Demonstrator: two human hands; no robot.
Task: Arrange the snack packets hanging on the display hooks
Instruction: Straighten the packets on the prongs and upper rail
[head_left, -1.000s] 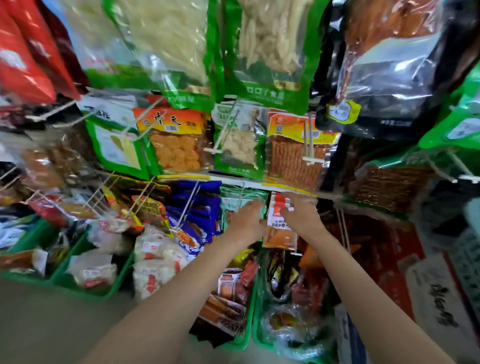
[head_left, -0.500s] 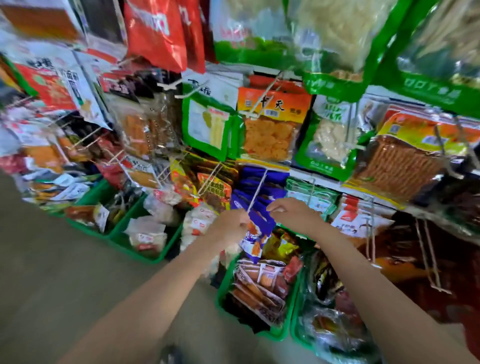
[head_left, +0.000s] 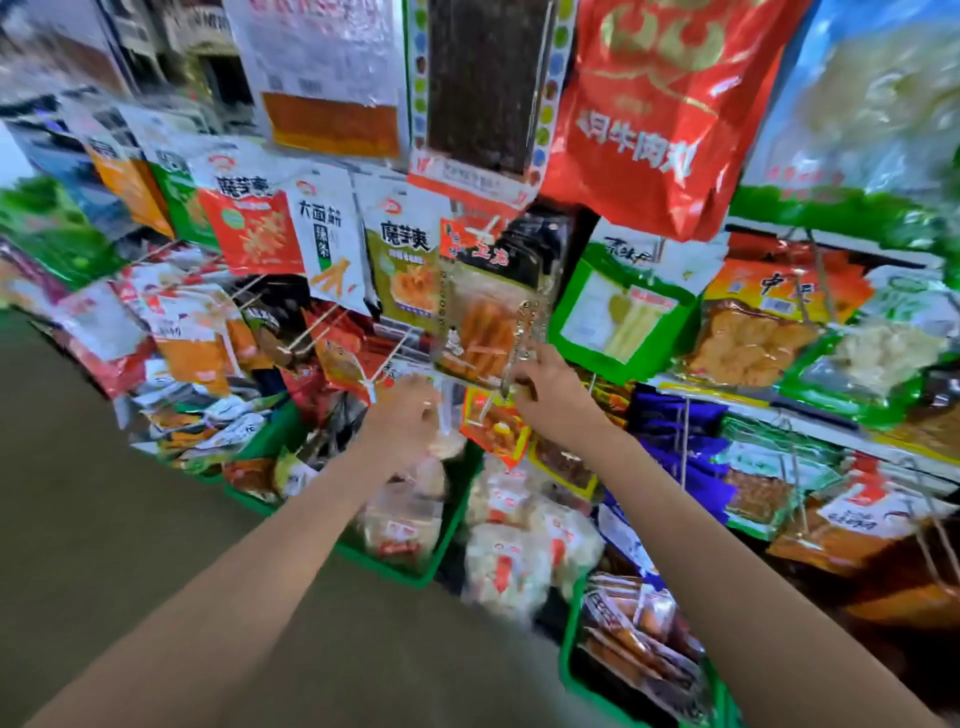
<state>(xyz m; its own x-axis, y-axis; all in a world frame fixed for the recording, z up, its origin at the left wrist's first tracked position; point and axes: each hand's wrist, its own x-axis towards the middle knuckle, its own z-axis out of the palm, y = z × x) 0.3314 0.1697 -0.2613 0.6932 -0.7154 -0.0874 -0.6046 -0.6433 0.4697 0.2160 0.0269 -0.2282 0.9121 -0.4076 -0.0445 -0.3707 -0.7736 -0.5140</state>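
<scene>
Hands are raised side by side at the centre of a wall display of hanging snack packets. The left hand (head_left: 410, 415) sits just below a white wire display hook (head_left: 382, 366), with its fingers curled toward a small clear packet edge (head_left: 448, 415); motion blur prevents confirming whether it is pinched, so the grip cannot be determined. The right hand (head_left: 545, 392) reaches up to the bottom edge of a clear plastic packet of orange snack sticks with a red header (head_left: 480, 317), which hangs from a hook at centre. Its fingers are bent at that lower edge, touching it; a closed grip cannot be confirmed. Directly below the right hand hangs an orange-red square packet (head_left: 496, 423). Left of the centre packet hang an olive-green packet with a white top (head_left: 400, 265) and a white packet with an orange stripe (head_left: 327, 234). A large red foil bag (head_left: 660, 114) hangs above right. Green plastic bins (head_left: 441, 540) below hold loose white packets.
</scene>
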